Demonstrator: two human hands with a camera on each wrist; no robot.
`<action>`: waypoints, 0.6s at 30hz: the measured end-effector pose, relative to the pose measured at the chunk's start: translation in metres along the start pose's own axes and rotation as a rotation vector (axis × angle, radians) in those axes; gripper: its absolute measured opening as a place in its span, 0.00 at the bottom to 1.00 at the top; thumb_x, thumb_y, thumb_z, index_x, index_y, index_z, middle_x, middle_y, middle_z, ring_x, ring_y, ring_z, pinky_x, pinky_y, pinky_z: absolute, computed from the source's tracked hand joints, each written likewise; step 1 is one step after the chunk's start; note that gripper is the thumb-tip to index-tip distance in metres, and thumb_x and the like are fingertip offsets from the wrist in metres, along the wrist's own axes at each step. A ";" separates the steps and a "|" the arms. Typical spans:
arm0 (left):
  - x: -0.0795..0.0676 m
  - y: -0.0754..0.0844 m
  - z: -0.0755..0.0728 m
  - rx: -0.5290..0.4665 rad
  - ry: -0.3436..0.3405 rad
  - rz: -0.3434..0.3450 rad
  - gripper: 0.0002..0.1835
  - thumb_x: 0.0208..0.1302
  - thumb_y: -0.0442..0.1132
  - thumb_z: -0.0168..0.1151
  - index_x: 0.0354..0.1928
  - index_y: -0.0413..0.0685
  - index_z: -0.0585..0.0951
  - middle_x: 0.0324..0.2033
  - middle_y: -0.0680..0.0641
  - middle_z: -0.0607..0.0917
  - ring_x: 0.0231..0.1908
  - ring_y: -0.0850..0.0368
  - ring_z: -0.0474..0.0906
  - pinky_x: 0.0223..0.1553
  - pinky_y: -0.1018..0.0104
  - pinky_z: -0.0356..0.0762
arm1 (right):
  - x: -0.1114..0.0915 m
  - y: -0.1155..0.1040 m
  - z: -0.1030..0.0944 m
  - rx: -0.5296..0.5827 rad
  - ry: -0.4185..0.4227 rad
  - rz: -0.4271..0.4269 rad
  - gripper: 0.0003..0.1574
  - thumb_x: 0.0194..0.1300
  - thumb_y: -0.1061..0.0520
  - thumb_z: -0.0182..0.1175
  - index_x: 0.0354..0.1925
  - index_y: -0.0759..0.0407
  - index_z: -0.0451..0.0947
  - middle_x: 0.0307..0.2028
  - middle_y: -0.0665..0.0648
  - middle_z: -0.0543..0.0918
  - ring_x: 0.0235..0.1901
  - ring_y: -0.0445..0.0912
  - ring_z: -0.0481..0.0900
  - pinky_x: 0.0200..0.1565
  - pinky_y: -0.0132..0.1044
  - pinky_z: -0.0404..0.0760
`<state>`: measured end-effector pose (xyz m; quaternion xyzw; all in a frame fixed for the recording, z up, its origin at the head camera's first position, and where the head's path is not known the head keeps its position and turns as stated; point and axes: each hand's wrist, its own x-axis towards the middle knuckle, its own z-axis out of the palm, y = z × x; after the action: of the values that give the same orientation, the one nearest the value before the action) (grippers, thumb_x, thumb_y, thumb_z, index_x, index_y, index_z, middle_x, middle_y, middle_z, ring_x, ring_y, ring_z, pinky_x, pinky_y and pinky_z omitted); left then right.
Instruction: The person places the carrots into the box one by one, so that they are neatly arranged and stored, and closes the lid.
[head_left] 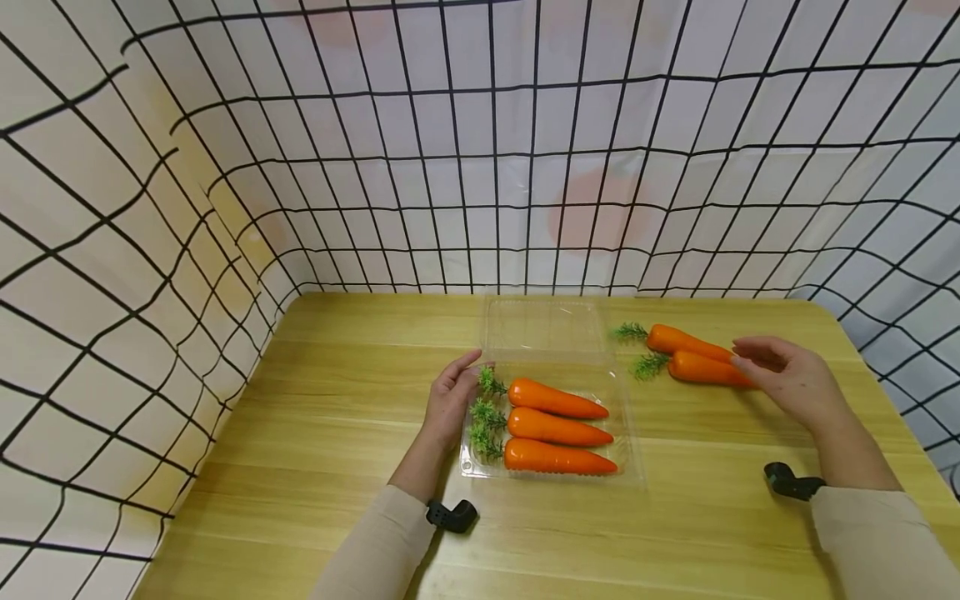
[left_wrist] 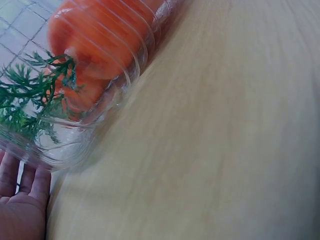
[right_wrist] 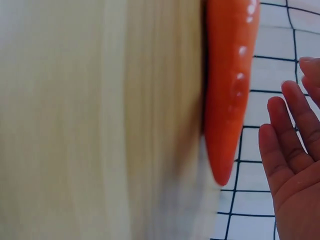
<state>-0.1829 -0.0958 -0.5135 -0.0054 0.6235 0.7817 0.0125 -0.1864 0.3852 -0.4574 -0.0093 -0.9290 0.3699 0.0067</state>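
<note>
In the head view, three orange carrots with green tops lie side by side in a clear plastic box (head_left: pixel 630 454), its clear lid (head_left: pixel 543 327) folded back behind it. My left hand (head_left: pixel 448 400) rests at the box's left side; in the left wrist view its straight fingers (left_wrist: pixel 40 182) touch the clear wall near the green tops (left_wrist: pixel 30 97). Two more carrots lie together on the table to the right, one farther back (head_left: pixel 678 340) and one nearer (head_left: pixel 701 368). Over their tips hovers my right hand (head_left: pixel 798 387), fingers loosely bent, with a carrot (right_wrist: pixel 231 90) beside them in the right wrist view.
The wooden table (head_left: pixel 315 450) ends at the back against a black wire grid (head_left: pixel 491 167) lined with pale sheeting. Grid panels also rise along the left and right sides. A black band with a small device (head_left: pixel 452 517) sits on each wrist.
</note>
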 end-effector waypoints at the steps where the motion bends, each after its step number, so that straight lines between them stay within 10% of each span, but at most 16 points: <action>1: 0.000 0.000 0.000 0.002 0.001 0.001 0.23 0.75 0.35 0.52 0.69 0.40 0.74 0.61 0.31 0.81 0.31 0.67 0.73 0.33 0.78 0.71 | 0.001 0.002 0.000 -0.013 -0.007 0.013 0.38 0.70 0.36 0.61 0.66 0.59 0.74 0.44 0.22 0.73 0.48 0.25 0.71 0.42 0.18 0.72; 8: 0.000 0.001 0.000 0.000 -0.004 0.008 0.23 0.75 0.34 0.52 0.69 0.39 0.74 0.61 0.29 0.81 0.27 0.66 0.68 0.30 0.77 0.67 | 0.006 0.012 0.000 -0.024 -0.096 0.081 0.44 0.70 0.32 0.58 0.69 0.60 0.70 0.67 0.70 0.73 0.70 0.71 0.60 0.65 0.72 0.61; 18: 0.001 0.000 -0.001 -0.017 0.003 -0.011 0.23 0.76 0.36 0.54 0.70 0.38 0.73 0.60 0.32 0.83 0.32 0.68 0.74 0.35 0.78 0.73 | 0.013 0.015 0.005 -0.160 -0.219 0.037 0.47 0.69 0.29 0.58 0.71 0.60 0.69 0.71 0.75 0.66 0.68 0.73 0.61 0.61 0.73 0.64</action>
<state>-0.1836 -0.0966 -0.5140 -0.0102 0.6169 0.7868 0.0157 -0.1993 0.3930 -0.4717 0.0136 -0.9504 0.2933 -0.1023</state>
